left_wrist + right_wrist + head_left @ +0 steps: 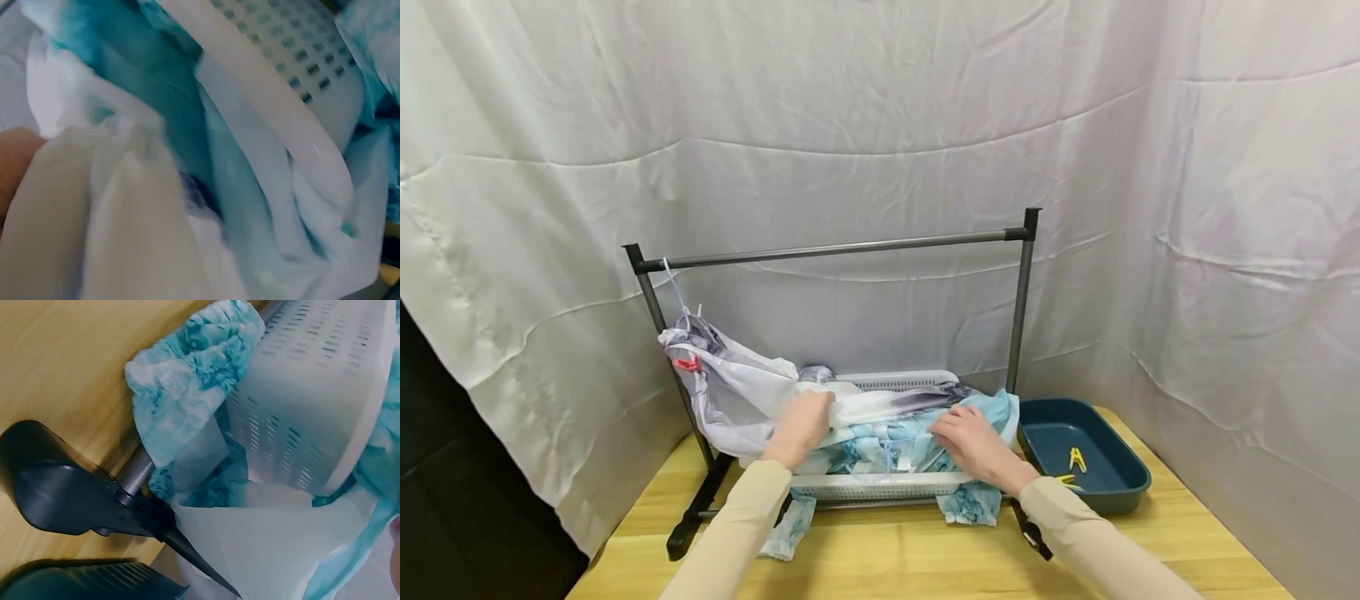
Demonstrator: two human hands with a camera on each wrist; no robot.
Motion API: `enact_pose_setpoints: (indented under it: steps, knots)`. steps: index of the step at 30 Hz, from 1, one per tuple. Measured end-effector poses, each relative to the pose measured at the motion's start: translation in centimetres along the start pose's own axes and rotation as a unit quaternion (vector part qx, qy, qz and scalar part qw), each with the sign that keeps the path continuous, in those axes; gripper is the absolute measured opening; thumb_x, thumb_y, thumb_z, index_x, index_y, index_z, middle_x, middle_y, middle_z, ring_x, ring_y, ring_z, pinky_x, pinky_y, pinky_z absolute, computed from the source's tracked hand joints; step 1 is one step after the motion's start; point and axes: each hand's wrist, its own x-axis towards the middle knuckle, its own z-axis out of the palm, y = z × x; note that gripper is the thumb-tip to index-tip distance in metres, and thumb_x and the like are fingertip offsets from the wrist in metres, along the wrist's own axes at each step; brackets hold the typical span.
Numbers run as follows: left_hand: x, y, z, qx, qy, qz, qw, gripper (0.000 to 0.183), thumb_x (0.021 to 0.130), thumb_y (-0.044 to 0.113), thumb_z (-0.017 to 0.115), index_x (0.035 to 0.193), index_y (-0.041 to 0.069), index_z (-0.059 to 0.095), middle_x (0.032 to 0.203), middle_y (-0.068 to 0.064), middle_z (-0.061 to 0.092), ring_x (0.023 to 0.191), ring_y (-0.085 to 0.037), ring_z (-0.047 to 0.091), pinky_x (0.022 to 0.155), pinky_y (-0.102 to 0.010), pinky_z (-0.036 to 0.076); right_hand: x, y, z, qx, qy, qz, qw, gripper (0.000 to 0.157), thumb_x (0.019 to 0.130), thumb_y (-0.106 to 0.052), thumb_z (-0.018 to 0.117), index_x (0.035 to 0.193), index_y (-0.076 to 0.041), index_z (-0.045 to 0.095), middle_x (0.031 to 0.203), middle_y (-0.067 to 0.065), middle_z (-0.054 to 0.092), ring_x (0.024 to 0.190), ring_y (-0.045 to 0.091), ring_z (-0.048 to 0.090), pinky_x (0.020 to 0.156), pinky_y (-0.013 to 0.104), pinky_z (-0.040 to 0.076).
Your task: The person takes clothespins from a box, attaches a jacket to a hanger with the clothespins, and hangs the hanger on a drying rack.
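In the head view my left hand [801, 429] grips a white and grey garment [741, 387] by a fold, with its fingers curled. That garment hangs from a pale hanger [676, 287] at the rail's left end, a red clip [687, 364] on it, and stretches rightward over the basket. My right hand [973, 442] lies over a teal and white garment [887, 446] heaped in the white basket [880, 485]; whether its fingers pinch cloth is hidden. White cloth [131, 212] bunches in folds beside my left hand in the left wrist view.
A dark metal rack [850, 249] stands over the basket, its feet [681, 533] on the wooden table [865, 558]. Teal ruffled cuffs [970, 504] hang over the basket's front. To the right sits a dark blue basin [1120, 483] with yellow clips [1077, 459].
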Motion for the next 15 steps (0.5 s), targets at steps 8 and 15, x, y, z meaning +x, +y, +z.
enact_pose_setpoints:
  steps: [8,15]
  knots:
    - [0.5,-4.3,0.0,-0.016,0.175,-0.086,0.9806,0.005,0.084,-0.001,0.056,0.081,0.001,0.060,0.071,-0.025,0.065,0.062,-0.049,0.061,0.052,-0.057,0.047,0.8,1.0,-1.0,0.031,0.054,0.064,0.996,0.015,0.095,-0.013,0.064,0.107,-0.018,0.073,0.092,-0.005,0.069,0.083,0.013,0.059,0.072,0.031,0.047]
    - [-1.4,-8.3,0.1,0.038,0.149,-0.133,0.9792,0.017,0.088,0.000,0.053,0.078,-0.005,0.066,0.077,-0.026,0.064,0.065,-0.051,0.062,0.053,-0.058,0.048,0.7,1.8,-1.8,0.065,0.082,0.151,0.983,0.018,0.097,-0.013,0.062,0.112,-0.014,0.071,0.098,0.000,0.070,0.085,0.015,0.066,0.073,0.036,0.054]
